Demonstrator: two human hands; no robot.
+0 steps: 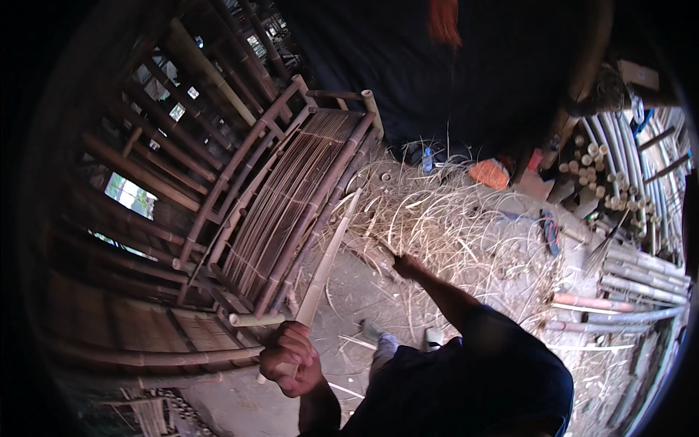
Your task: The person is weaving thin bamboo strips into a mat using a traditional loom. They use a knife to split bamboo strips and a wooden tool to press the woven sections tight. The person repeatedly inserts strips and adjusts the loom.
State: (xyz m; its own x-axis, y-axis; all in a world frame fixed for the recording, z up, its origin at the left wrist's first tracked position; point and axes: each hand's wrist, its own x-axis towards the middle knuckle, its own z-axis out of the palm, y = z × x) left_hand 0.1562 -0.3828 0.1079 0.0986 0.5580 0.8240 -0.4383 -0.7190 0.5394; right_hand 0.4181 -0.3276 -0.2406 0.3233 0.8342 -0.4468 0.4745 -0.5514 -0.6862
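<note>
Strip handling seems underway, steadiness needed: a bamboo strip (325,271), toward 1 o'clock, is gripped by the left hand (291,357), a dark tool (386,246) by the right hand (408,267).

Is spreading out as a grey, dusty floor (349,295), carrying a thick tangle of pale curled shavings (437,226) across the middle; is holding a blue-tinted bottle (427,161) and a crumpled orange bundle (489,174) at the tangle's far edge, plus a dark object (550,233) with coloured parts, too blurred to name, toward the right; is bearing bamboo poles (644,282) side by side at the right, a reddish pole (591,301) near them, and a bamboo bench (300,240) on the left
</note>
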